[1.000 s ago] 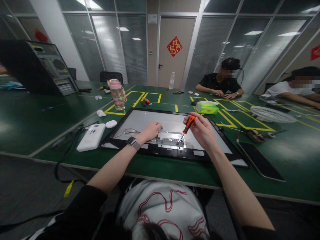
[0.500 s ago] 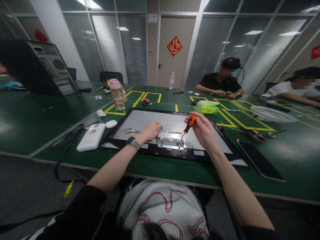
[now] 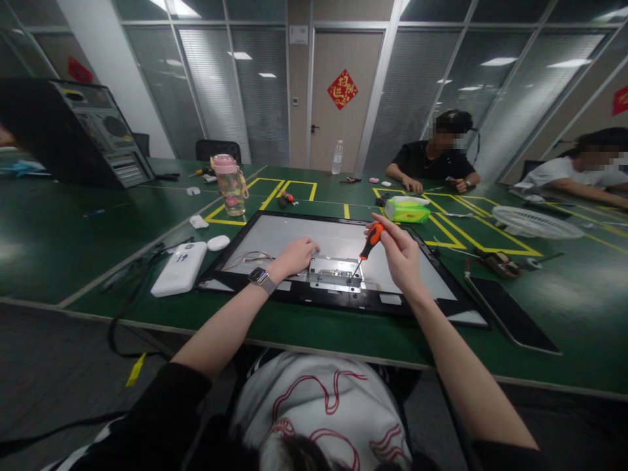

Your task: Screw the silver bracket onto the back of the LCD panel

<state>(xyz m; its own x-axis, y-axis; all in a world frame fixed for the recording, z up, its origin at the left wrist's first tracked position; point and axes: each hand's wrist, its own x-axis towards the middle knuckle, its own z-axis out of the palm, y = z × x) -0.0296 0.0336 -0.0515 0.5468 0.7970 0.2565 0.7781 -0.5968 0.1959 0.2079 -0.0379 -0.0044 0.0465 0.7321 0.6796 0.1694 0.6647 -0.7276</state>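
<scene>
A flat display panel [image 3: 255,239] with a black frame and pale grey back lies on the green table in front of me. Fixed near its front edge is a silver metal bracket [image 3: 326,278]. My left hand [image 3: 296,256], wearing a watch, has its fingers curled closed at the bracket's upper left corner; the fingertips are partly hidden. Between the thumb and fingers of my right hand [image 3: 400,252] is an orange and black screwdriver [image 3: 371,242], tilted, its tip down at the right end of the bracket. Thin wires [image 3: 248,257] lie left of my left hand.
Left of the panel are a white power bank [image 3: 180,268], a white case [image 3: 218,243] and a pink-lidded bottle [image 3: 229,186]. A green tissue pack [image 3: 406,209] stands behind; a dark tablet-like slab [image 3: 510,311] lies right. A computer tower [image 3: 83,134] and two people [image 3: 434,157] are farther off.
My right hand has shifted slightly, its fingers rising and loosening around the screwdriver handle. The left hand stays put. A co-worker across the table has moved their hands apart.
</scene>
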